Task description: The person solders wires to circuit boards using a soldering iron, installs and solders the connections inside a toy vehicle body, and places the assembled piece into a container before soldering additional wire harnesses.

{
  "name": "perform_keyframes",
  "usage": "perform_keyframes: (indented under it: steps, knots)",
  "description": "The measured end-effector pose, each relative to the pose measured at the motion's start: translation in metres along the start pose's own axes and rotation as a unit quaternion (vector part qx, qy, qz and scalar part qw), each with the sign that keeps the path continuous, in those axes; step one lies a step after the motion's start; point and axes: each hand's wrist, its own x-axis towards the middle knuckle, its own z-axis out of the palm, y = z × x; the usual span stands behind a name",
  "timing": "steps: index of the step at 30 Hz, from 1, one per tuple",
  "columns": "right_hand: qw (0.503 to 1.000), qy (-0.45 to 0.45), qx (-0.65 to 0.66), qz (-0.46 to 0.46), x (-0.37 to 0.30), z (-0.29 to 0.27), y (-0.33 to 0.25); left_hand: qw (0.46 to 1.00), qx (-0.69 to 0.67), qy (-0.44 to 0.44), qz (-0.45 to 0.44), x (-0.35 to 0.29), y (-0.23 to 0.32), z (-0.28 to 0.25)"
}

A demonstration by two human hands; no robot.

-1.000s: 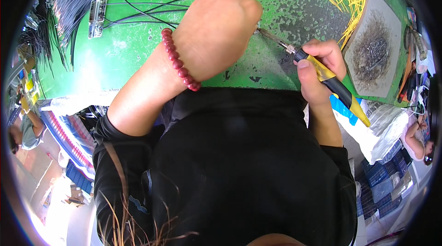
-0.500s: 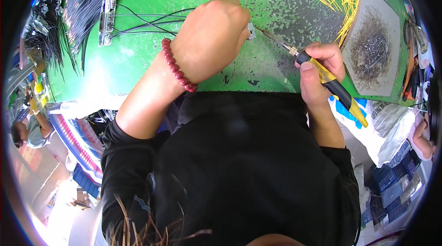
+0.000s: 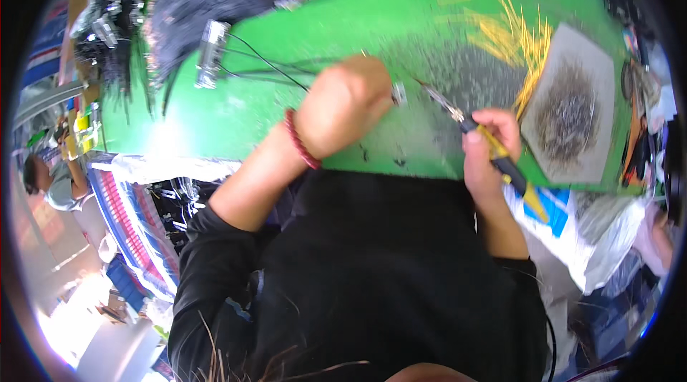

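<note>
My left hand (image 3: 345,104), a beaded bracelet (image 3: 299,140) at its wrist, is closed low over the bench with its back upward. A small silvery metal piece (image 3: 399,94) pokes out by its fingertips; the fingers themselves are mostly hidden. Thin black wires (image 3: 265,61) run from beneath this hand to a shiny metal part (image 3: 212,54) lying on the left. My right hand (image 3: 492,149) grips a yellow-and-black soldering iron (image 3: 507,162) like a pen. Its tip points up and left, a short gap from the metal piece.
Yellow wires (image 3: 526,46) lie scattered beside a grey board (image 3: 547,146) with a dark heap of bits. Bundled black wires (image 3: 204,6) cover the far left of the green bench (image 3: 401,10). Hand tools (image 3: 633,146) line the right edge. Another person (image 3: 61,178) is at far left.
The whole view has shifted, so the bench and both hands appear lower, with some blur. The iron's tip is slightly farther from the metal piece. Both hands keep their grip.
</note>
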Motion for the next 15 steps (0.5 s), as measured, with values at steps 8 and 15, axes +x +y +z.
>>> perform_keyframes:
  steps: [8,15]
  knots:
    - [0.986,-0.050,-0.116,-0.107,0.031,0.013,-0.015,0.998,0.051,-0.003,0.031,-0.010,0.009,-0.003]
    - [0.989,-0.017,-0.108,-0.101,0.024,-0.003,0.010,0.996,0.033,0.079,0.020,0.029,-0.003,-0.069]
